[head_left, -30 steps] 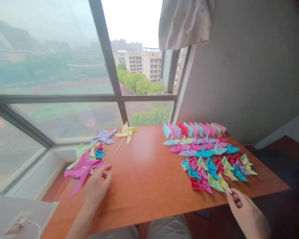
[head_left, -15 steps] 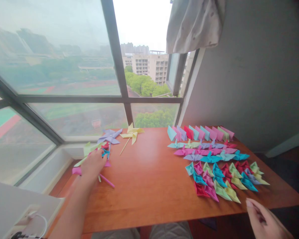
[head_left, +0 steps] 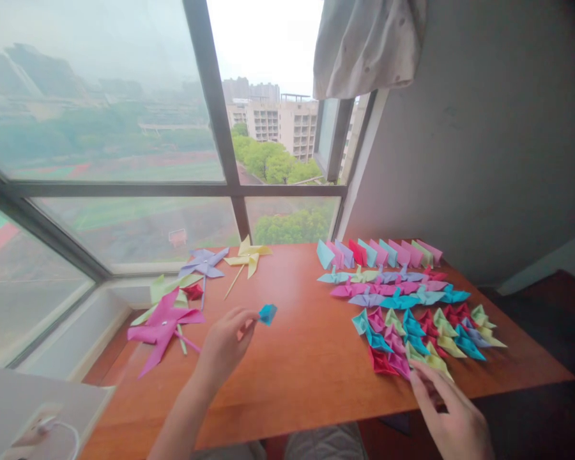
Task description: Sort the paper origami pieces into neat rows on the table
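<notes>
My left hand [head_left: 227,342] is closed in a pinch on a small blue folded paper piece [head_left: 268,314], held above the middle of the table. My right hand [head_left: 448,406] is at the table's front edge, fingers extended and slightly bent, thumb apart from them. Its fingertips are at the front of a cluster of folded paper boats [head_left: 414,332] in several colours; whether they touch one I cannot tell. On the left lie a magenta pinwheel [head_left: 165,322], a pale green pinwheel [head_left: 160,291] partly under it, and a small red folded paper piece [head_left: 193,292].
A purple pinwheel [head_left: 205,262] and a yellow pinwheel [head_left: 248,257] lie at the back left. Behind the boats are rows of paper cranes [head_left: 398,299] and a row of upright folded papers [head_left: 358,253]. The wooden table [head_left: 287,377] meets a window; a white wall socket [head_left: 41,425] is lower left.
My left hand has moved right from the pinwheels, bringing the blue paper piece with it. My right hand has moved left and forward to the boats.
</notes>
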